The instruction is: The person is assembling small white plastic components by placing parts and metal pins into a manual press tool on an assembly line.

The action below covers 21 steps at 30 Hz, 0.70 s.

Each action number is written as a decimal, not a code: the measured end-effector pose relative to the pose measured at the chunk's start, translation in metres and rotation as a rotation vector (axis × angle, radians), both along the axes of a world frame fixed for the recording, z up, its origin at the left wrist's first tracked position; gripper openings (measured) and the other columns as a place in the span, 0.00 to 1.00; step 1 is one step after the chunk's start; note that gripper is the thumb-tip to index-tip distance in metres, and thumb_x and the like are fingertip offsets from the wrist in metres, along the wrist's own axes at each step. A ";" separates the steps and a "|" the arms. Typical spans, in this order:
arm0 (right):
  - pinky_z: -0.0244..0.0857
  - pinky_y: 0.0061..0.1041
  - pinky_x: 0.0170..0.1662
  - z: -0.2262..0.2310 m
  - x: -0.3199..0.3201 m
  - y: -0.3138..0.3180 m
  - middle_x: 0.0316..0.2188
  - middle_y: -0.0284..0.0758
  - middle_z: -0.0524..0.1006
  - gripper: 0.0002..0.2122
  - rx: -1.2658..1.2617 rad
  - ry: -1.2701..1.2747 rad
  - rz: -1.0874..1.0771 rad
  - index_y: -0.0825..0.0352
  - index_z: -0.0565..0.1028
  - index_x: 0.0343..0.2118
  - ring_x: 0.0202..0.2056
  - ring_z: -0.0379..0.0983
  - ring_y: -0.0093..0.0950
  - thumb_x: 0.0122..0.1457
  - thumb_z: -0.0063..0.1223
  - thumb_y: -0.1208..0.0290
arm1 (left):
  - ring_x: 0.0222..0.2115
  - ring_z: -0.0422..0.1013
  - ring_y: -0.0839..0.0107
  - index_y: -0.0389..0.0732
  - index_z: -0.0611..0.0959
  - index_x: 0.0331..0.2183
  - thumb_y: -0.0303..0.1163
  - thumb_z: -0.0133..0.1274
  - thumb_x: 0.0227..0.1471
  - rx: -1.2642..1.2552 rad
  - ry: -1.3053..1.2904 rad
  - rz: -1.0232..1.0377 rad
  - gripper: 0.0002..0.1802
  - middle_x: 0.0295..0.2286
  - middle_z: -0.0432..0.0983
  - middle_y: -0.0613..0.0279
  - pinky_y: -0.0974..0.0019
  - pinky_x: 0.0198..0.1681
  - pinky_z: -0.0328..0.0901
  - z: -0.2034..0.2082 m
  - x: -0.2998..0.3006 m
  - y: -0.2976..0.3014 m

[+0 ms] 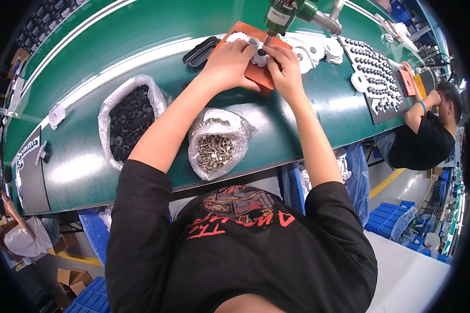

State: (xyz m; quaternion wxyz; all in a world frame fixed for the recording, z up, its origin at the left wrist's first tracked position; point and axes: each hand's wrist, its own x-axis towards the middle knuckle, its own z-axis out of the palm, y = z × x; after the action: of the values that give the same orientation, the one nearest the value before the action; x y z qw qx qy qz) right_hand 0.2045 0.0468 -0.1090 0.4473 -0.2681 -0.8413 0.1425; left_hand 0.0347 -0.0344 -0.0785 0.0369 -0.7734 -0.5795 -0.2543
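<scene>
An orange fixture plate lies on the green workbench, under a green power screwdriver whose metal bit points down. On the plate sits a small white plastic part with a black round knob on it. My left hand is over the plate's left side, fingertips closed at the white part beside a grey ring-shaped end. From the right, my right hand pinches the same part close to the bit. My fingers partly hide the part and the bit's tip.
Nearer me are a bag of screws and a bag of black pieces. A black tray lies left of the plate, white discs right of it. Further right, a board carries rows of parts near a seated co-worker.
</scene>
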 end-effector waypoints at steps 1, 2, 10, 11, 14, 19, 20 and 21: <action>0.58 0.36 0.50 0.001 0.000 -0.001 0.40 0.38 0.74 0.13 -0.013 -0.005 0.004 0.64 0.77 0.39 0.45 0.65 0.39 0.49 0.48 0.75 | 0.44 0.66 0.54 0.37 0.71 0.46 0.52 0.69 0.23 -0.003 0.005 -0.002 0.48 0.41 0.68 0.51 0.58 0.49 0.62 0.000 0.000 0.000; 0.58 0.36 0.50 0.002 0.000 -0.002 0.40 0.38 0.74 0.13 -0.009 -0.006 0.003 0.64 0.77 0.39 0.45 0.65 0.39 0.49 0.48 0.75 | 0.44 0.66 0.54 0.37 0.71 0.46 0.52 0.69 0.23 0.000 0.005 -0.003 0.48 0.41 0.68 0.51 0.58 0.49 0.62 0.000 0.000 0.000; 0.57 0.37 0.51 -0.001 0.001 -0.008 0.44 0.40 0.71 0.14 0.037 -0.075 -0.025 0.64 0.77 0.40 0.46 0.65 0.40 0.49 0.46 0.75 | 0.43 0.66 0.54 0.36 0.73 0.41 0.51 0.69 0.21 0.009 0.008 0.007 0.44 0.39 0.69 0.50 0.58 0.48 0.62 0.000 0.003 -0.001; 0.57 0.37 0.51 -0.001 0.002 -0.010 0.44 0.40 0.71 0.14 0.038 -0.076 -0.024 0.64 0.77 0.40 0.46 0.65 0.40 0.49 0.46 0.75 | 0.43 0.66 0.54 0.36 0.73 0.41 0.51 0.69 0.21 0.010 0.007 0.007 0.44 0.39 0.69 0.50 0.58 0.48 0.62 0.000 0.003 -0.001; 0.53 0.32 0.55 0.000 0.004 -0.018 0.47 0.39 0.70 0.14 0.026 -0.101 -0.021 0.66 0.76 0.42 0.49 0.63 0.38 0.53 0.45 0.76 | 0.43 0.66 0.54 0.36 0.73 0.42 0.51 0.69 0.21 0.033 0.010 0.011 0.45 0.40 0.68 0.50 0.58 0.47 0.62 -0.001 0.003 -0.002; 0.57 0.31 0.54 0.002 0.027 -0.007 0.49 0.43 0.69 0.15 -0.142 0.103 -0.078 0.67 0.72 0.47 0.53 0.63 0.37 0.57 0.47 0.70 | 0.46 0.64 0.53 0.36 0.71 0.47 0.49 0.69 0.22 0.054 -0.005 -0.002 0.48 0.41 0.67 0.49 0.56 0.49 0.61 -0.004 0.002 -0.004; 0.57 0.31 0.54 0.008 0.036 0.003 0.49 0.42 0.69 0.15 -0.312 0.261 -0.078 0.68 0.70 0.47 0.51 0.64 0.36 0.57 0.47 0.70 | 0.46 0.64 0.53 0.36 0.71 0.47 0.49 0.69 0.22 0.050 -0.008 -0.001 0.48 0.41 0.67 0.49 0.56 0.49 0.61 -0.006 0.002 -0.004; 0.57 0.31 0.54 0.016 0.044 0.018 0.49 0.42 0.69 0.16 -0.485 0.419 -0.073 0.69 0.69 0.48 0.50 0.66 0.35 0.58 0.46 0.69 | 0.48 0.63 0.52 0.36 0.70 0.48 0.49 0.69 0.23 0.048 0.016 0.009 0.49 0.43 0.66 0.48 0.56 0.51 0.60 -0.008 0.002 -0.005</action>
State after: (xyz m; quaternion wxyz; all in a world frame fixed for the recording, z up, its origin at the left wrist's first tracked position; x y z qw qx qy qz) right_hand 0.2480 0.0643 -0.0926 0.5387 -0.3615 -0.6623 0.3747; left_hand 0.0367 -0.0393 -0.0864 0.0610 -0.7716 -0.5765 -0.2618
